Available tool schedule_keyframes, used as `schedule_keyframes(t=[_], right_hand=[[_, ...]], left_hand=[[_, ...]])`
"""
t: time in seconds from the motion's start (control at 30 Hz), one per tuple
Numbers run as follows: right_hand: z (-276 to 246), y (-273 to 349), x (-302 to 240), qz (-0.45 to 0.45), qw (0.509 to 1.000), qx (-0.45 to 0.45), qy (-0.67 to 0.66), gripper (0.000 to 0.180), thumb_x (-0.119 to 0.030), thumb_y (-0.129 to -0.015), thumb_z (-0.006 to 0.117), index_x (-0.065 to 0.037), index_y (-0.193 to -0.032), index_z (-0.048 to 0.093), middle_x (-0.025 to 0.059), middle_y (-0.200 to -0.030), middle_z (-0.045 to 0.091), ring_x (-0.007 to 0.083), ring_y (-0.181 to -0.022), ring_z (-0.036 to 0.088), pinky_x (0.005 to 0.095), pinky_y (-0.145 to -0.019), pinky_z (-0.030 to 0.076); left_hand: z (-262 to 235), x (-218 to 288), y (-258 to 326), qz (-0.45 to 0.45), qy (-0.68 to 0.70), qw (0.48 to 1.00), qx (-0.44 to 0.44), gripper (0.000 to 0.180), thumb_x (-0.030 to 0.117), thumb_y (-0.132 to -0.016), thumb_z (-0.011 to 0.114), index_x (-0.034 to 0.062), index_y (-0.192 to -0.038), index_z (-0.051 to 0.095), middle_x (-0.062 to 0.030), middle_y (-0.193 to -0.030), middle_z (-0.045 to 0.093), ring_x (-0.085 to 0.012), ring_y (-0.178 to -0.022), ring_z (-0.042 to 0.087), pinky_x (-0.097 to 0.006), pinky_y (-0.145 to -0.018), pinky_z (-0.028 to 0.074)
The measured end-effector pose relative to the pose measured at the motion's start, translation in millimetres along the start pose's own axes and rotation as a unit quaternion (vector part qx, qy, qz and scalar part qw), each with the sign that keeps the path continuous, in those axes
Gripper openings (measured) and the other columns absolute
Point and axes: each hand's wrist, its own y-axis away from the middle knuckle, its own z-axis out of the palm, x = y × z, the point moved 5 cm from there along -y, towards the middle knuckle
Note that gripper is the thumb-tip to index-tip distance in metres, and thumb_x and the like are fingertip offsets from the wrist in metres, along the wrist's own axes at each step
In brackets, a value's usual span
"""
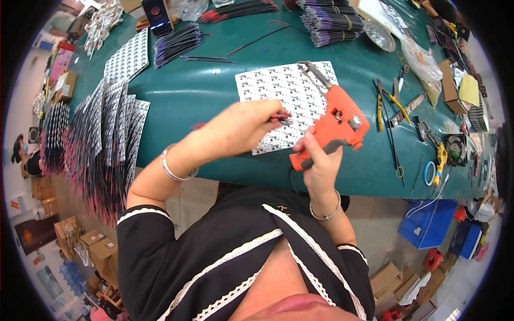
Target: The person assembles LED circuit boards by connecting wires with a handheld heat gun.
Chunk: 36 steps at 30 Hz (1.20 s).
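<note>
Right hand [320, 160] grips orange soldering gun [334, 125], tip over white panel sheet [284, 104] on green counter [203, 91]; left hand [243, 128] pinches red-black wire [281, 119] just left of the gun

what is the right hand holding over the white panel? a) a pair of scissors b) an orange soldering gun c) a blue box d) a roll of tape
b: the right hand grips the handle of an orange soldering gun, its metal tip reaching over the white panel on the green table, while the left hand pinches thin wires beside it.
</note>
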Motion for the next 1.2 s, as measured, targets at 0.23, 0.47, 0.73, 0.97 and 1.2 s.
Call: schedule_keyframes(t=[0.23,0.47,0.73,0.97,1.2], right_hand=[[-27,14,-8,0.057,0.995,-0.073,0.03,0.033,-0.011,-0.082,0.053,0.005,-0.108,0.041,0.0072,-0.069,0.047,0.012,-0.048,0.045,0.0242,-0.046,0.039],[-46,37,5,0.125,0.983,-0.116,0.065,0.037,-0.013,-0.083,0.053,0.006,-0.112,0.04,0.0064,-0.061,0.045,0.01,-0.042,0.04,0.0221,-0.04,0.034],[-55,58,19,0.182,0.963,-0.134,0.148,0.027,-0.019,-0.085,0.055,0.003,-0.099,0.046,0.0015,-0.057,0.047,0.007,-0.043,0.044,0.0206,-0.04,0.037],[-56,60,29,0.223,0.956,-0.137,0.134,0.026,-0.014,-0.083,0.058,0.001,-0.101,0.046,0.0025,-0.062,0.049,0.0071,-0.045,0.045,0.0206,-0.041,0.038],[-54,58,34,0.227,0.958,-0.131,0.12,0.026,-0.011,-0.082,0.058,0.002,-0.102,0.046,0.004,-0.068,0.051,0.0073,-0.046,0.045,0.0213,-0.041,0.04]], left_hand=[[-31,-23,34,-0.069,-0.137,0.988,-0.029,0.015,0.009,-0.075,0.059,-0.0003,-0.084,0.052,-0.0148,-0.079,0.053,-0.0327,-0.074,0.052,-0.038,-0.063,0.04],[5,-74,54,-0.186,-0.048,0.981,-0.011,0.014,0.01,-0.077,0.058,-0.0034,-0.081,0.055,-0.0147,-0.066,0.055,-0.0295,-0.06,0.052,-0.033,-0.057,0.04],[17,-90,66,-0.276,-0.009,0.957,0.084,0.016,0.011,-0.072,0.063,-0.0021,-0.081,0.059,-0.0141,-0.072,0.061,-0.0212,-0.064,0.059,-0.029,-0.059,0.044],[23,-93,70,-0.289,-0.004,0.951,0.109,0.017,0.011,-0.071,0.063,-0.0019,-0.082,0.061,-0.0132,-0.071,0.062,-0.0201,-0.063,0.06,-0.029,-0.059,0.045],[26,-95,71,-0.303,-0.014,0.947,0.107,0.018,0.012,-0.071,0.063,-0.0013,-0.082,0.062,-0.0123,-0.072,0.062,-0.0189,-0.062,0.059,-0.028,-0.059,0.045]])
